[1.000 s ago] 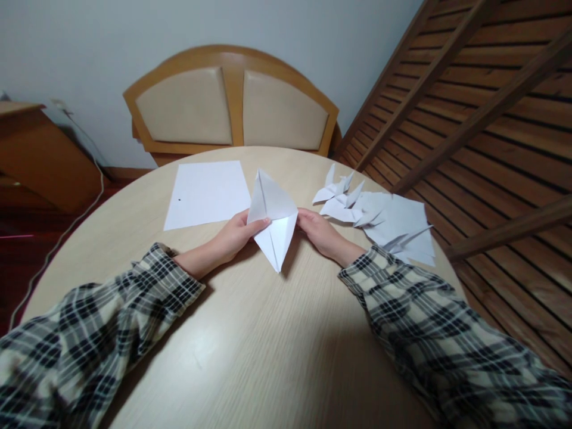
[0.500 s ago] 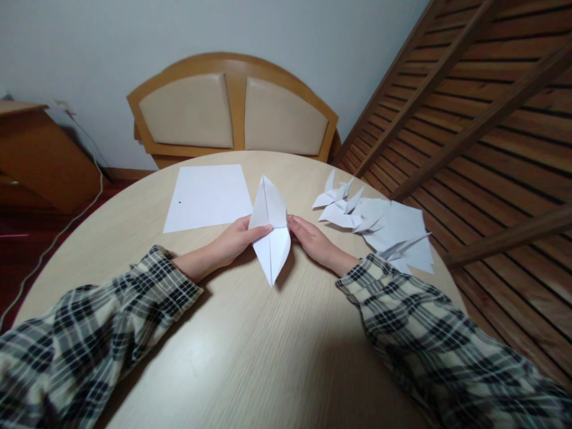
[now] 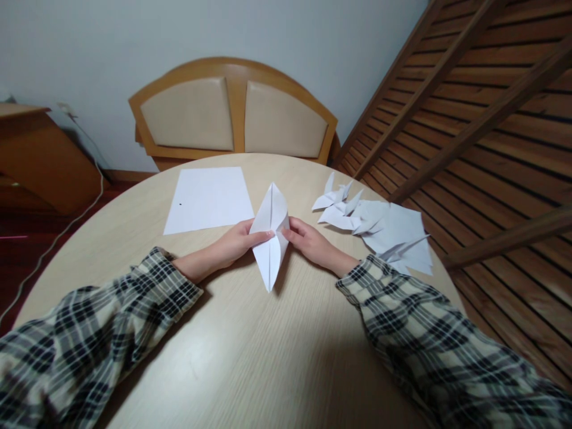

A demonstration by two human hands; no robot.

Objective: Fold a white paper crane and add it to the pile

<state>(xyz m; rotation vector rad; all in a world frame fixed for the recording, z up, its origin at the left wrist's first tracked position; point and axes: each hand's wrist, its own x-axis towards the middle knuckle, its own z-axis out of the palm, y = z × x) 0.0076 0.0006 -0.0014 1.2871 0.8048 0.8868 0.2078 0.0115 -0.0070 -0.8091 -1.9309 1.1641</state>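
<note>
A folded sheet of white paper (image 3: 269, 263), long and diamond-shaped with a crease down its middle, is held over the table between both hands. My left hand (image 3: 232, 243) grips its left edge, thumb lying on top across the centre and the other fingers hidden beneath. From the other side, my right hand (image 3: 313, 243) pinches the right edge, with its thumb pressed on the paper near the centre. The right half bows and curls around that thumb. Both sleeves are plaid.
Flat white paper (image 3: 210, 199) with a small dark spot lies at the left back of the round table (image 3: 232, 363). Several folded paper figures (image 3: 337, 211) and more white sheets (image 3: 402, 223) are at the right. A slatted wooden screen (image 3: 500, 125) stands beyond the right edge.
My right thumb has come onto the top of the folded paper, and its right half now bends inward at the middle. The paper's upper tip has shifted slightly right.
</note>
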